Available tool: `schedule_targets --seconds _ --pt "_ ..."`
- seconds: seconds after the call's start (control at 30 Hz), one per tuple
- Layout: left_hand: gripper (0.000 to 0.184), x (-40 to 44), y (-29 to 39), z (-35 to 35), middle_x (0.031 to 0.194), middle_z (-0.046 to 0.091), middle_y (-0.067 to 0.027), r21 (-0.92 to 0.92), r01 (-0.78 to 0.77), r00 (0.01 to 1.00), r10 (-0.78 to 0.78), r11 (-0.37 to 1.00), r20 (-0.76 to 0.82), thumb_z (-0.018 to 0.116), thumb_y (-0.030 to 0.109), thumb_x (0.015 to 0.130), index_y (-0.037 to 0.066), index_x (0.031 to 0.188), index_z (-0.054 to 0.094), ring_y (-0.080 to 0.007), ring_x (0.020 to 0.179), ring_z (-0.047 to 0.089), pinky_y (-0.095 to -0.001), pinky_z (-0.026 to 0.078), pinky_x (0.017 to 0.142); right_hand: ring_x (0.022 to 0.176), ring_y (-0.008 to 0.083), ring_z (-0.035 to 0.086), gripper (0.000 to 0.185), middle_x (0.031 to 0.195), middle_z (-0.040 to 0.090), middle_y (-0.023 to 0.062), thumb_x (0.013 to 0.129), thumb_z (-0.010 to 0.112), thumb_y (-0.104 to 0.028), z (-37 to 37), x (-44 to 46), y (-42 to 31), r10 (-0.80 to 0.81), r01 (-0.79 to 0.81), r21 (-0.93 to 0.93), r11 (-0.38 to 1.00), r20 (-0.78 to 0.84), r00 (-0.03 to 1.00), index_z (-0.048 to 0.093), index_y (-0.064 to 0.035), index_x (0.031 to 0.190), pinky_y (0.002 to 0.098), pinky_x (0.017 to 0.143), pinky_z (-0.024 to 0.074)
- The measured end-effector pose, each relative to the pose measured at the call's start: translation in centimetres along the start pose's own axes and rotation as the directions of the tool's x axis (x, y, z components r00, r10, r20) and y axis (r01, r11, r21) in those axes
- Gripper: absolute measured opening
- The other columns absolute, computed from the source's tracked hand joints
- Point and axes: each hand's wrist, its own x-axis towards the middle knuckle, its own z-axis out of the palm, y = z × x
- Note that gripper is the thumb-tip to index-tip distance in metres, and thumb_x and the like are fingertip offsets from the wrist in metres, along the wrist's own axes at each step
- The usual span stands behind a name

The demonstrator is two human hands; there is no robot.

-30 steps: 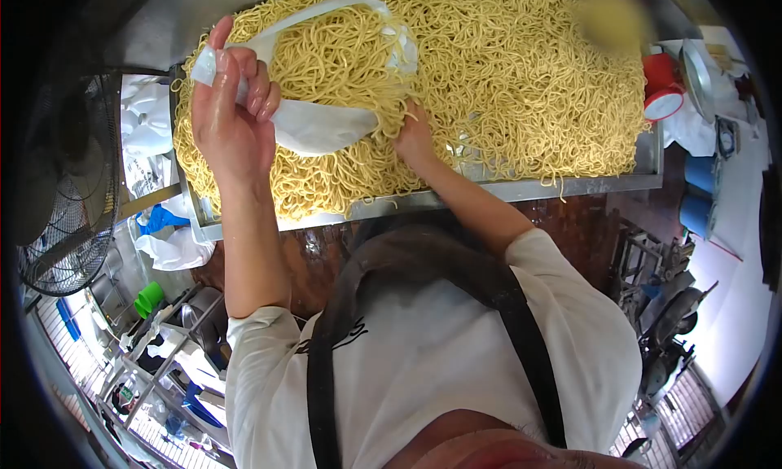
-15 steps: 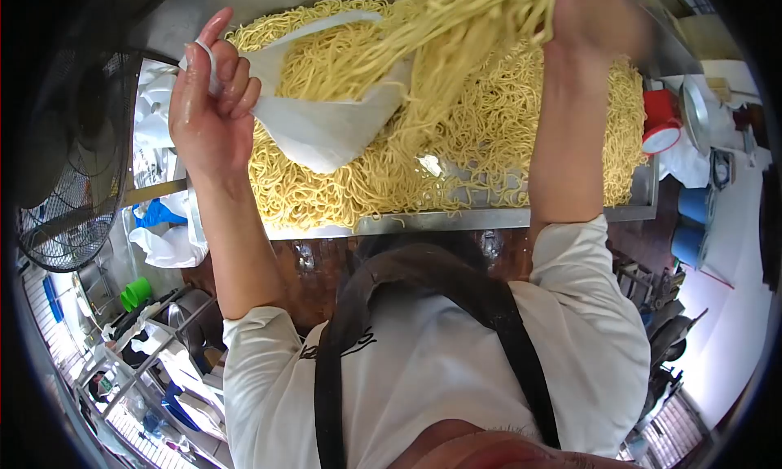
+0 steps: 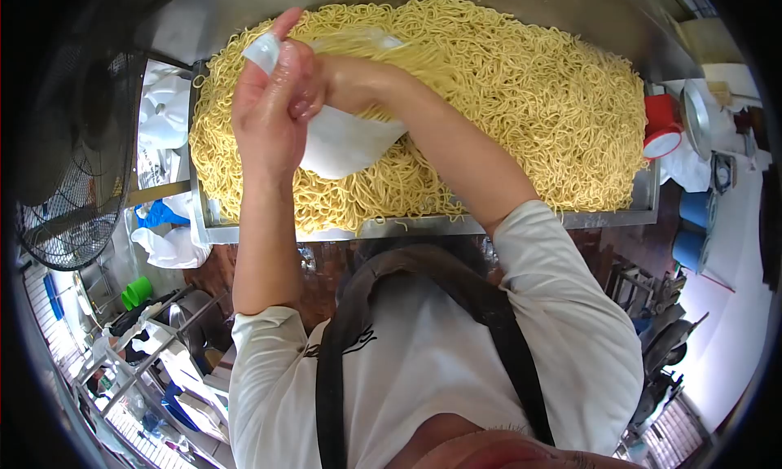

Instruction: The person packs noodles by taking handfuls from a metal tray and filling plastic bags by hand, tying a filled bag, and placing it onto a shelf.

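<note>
Yellow noodles [image 3: 554, 111] lie heaped in a long metal tray [image 3: 603, 218]. My left hand [image 3: 273, 86] is closed on the edge of a white plastic bag [image 3: 346, 143], whose corner sticks out above the thumb. The bag lies on the left part of the heap, with noodles at its mouth. My right forearm crosses over the bag, and my right hand [image 3: 326, 78] is right beside the left one. The fingers of my right hand are mostly hidden behind the left hand, so what they hold cannot be made out.
A black fan [image 3: 73, 216] stands at the left, near white bags [image 3: 167, 115]. Beyond the tray's right end are a red container [image 3: 661, 119] and blue buckets [image 3: 691, 229]. A metal rack [image 3: 147, 363] is at the lower left, with a green cup [image 3: 137, 292] nearby.
My right hand rose from the heap with a bunch of noodles, swung out right, then came left to my left hand. The bag moved slightly right with my left hand.
</note>
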Motion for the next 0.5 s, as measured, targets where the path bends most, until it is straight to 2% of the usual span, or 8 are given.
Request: schedule_targets --seconds 0.1,0.2,0.3,0.33,0.37,0.43,0.47,0.5 --pt "0.056 0.4 0.5 -0.8 0.082 0.047 0.0019 -0.057 -0.013 0.999 0.012 0.998 -0.032 0.053 0.024 0.1 -0.006 0.142 0.034 -0.003 0.056 0.032 -0.0195 0.025 0.048 0.113 0.0312 0.06 0.056 0.122 0.062 0.0184 0.077 0.067 -0.009 0.1 -3.8 -1.3 0.011 -0.011 -0.002 1.0 -0.014 1.0 0.055 -0.0084 0.132 0.0381 0.098 0.0465" --pt "0.052 -0.2 0.0 -2.3 0.081 0.048 0.0013 -0.089 -0.012 0.998 0.007 0.996 -0.061 0.057 0.015 0.098 -0.004 0.141 0.037 -0.0034 0.057 0.034 -0.0205 0.027 0.049 0.109 0.0369 0.06 0.056 0.124 0.06 0.0206 0.076 0.066 -0.004 0.8 -8.9 1.1 0.028 -0.273 -0.401 0.874 -0.52 0.854 0.053 -0.0096 0.13 0.0394 0.099 0.0461" --pt "0.06 -0.3 -2.4 -2.1 0.089 0.051 -0.0013 0.068 -0.017 0.998 0.021 0.998 -0.053 0.063 0.011 0.093 -0.003 0.144 0.034 -0.005 0.066 0.042 -0.0204 0.037 0.057 0.108 0.039 0.06 0.054 0.122 0.059 0.0215 0.076 0.068 -0.008 2.6 -6.6 1.4 0.515 -0.661 -0.142 0.737 -0.517 0.684 0.054 -0.0102 0.128 0.0408 0.099 0.0467" --pt "0.063 0.1 -3.1 -0.9 0.092 0.052 -0.0022 0.197 -0.067 0.996 0.078 0.978 -0.049 0.065 0.011 0.092 -0.003 0.145 0.034 -0.0056 0.07 0.044 -0.0204 0.041 0.062 0.108 0.0369 0.061 0.056 0.122 0.06 0.0205 0.078 0.069 -0.012 3.8 -5.8 2.4 0.278 -0.504 -0.345 0.792 -0.531 0.8 0.053 -0.0084 0.131 0.0411 0.097 0.0479" --pt "0.067 0.2 -3.7 -0.1 0.095 0.054 -0.0031 0.323 -0.105 0.991 0.125 0.94 -0.041 0.068 0.01 0.09 -0.002 0.145 0.033 -0.0061 0.074 0.046 -0.0204 0.044 0.067 0.109 0.0371 0.061 0.058 0.124 0.059 0.0205 0.078 0.068 -0.012 3.6 -5.7 2.2 0.247 -0.359 -0.237 0.903 -0.399 0.883 0.051 -0.0084 0.133 0.0415 0.095 0.0484" --pt "0.082 0.5 -4.2 0.1 0.122 0.055 -0.0145 0.615 -0.218 0.976 0.172 0.758 0.134 0.078 0.014 0.079 -0.001 0.146 0.034 -0.022 0.103 0.056 -0.0321 0.046 0.093 0.11 0.0375 0.06 0.062 0.128 0.056 0.0205 0.077 0.067 -0.01 1.6 -5.4 0.8 0.082 -0.073 0.062 0.995 -0.158 0.984 0.047 -0.0084 0.136 0.0423 0.092 0.0495" --pt "0.084 0.8 -4.1 0.2 0.129 0.053 -0.0166 0.751 -0.3 0.954 0.188 0.588 0.235 0.08 0.015 0.076 0.0 0.146 0.035 -0.0268 0.11 0.055 -0.0353 0.044 0.096 0.118 0.0352 0.056 0.074 0.133 0.054 0.0189 0.074 0.074 -0.015 0.1 -7.5 -1.7 0.229 -0.219 0.144 0.965 -0.058 0.972 0.042 -0.0045 0.14 0.0421 0.097 0.046" --pt "0.087 1.1 -4.0 0.0 0.135 0.051 -0.0187 0.842 -0.377 0.926 0.184 0.386 0.33 0.082 0.017 0.073 0.002 0.146 0.036 -0.0316 0.117 0.055 -0.0386 0.043 0.1 0.12 0.0344 0.054 0.078 0.134 0.053 0.0185 0.072 0.076 -0.017 -0.4 -9.7 -0.6 0.186 -0.207 -0.066 0.976 -0.236 0.954 0.041 -0.004 0.141 0.0423 0.098 0.0449"
